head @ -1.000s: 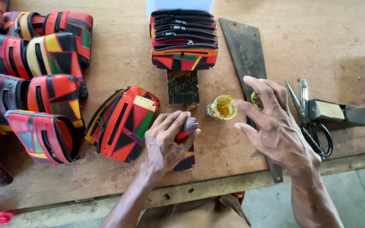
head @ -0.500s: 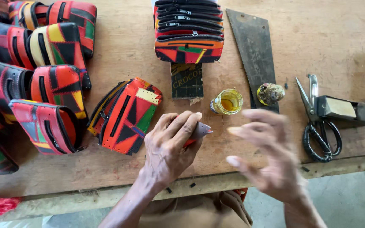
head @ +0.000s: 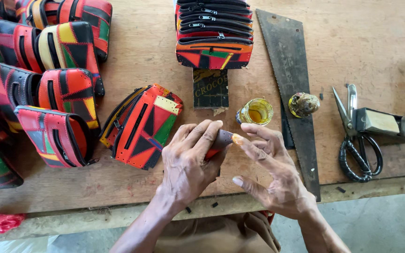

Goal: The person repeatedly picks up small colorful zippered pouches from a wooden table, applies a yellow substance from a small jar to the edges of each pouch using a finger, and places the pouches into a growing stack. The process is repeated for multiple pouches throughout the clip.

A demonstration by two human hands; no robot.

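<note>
My left hand (head: 191,159) is closed around a small leather piece (head: 222,139), red and brown, whose end sticks out past the fingers. My right hand (head: 273,171) has its fingers spread, and one fingertip with yellowish glue on it touches the end of that piece. Just beyond the hands stands a small open jar of yellow glue (head: 256,111), with its lid (head: 303,103) lying to the right on a saw blade. A multicoloured patchwork pouch (head: 141,125) lies left of my left hand.
Several patchwork pouches (head: 48,84) are heaped at the left, and a stack of zipped ones (head: 214,33) sits at the back. A hand saw (head: 291,79), scissors (head: 357,140) and a grey block (head: 387,122) lie to the right. The wooden bench edge (head: 94,220) runs near my body.
My right hand has come back from the glue jar to the piece in my left hand, and now touches its end with a glue-tipped finger. The left hand stayed put.
</note>
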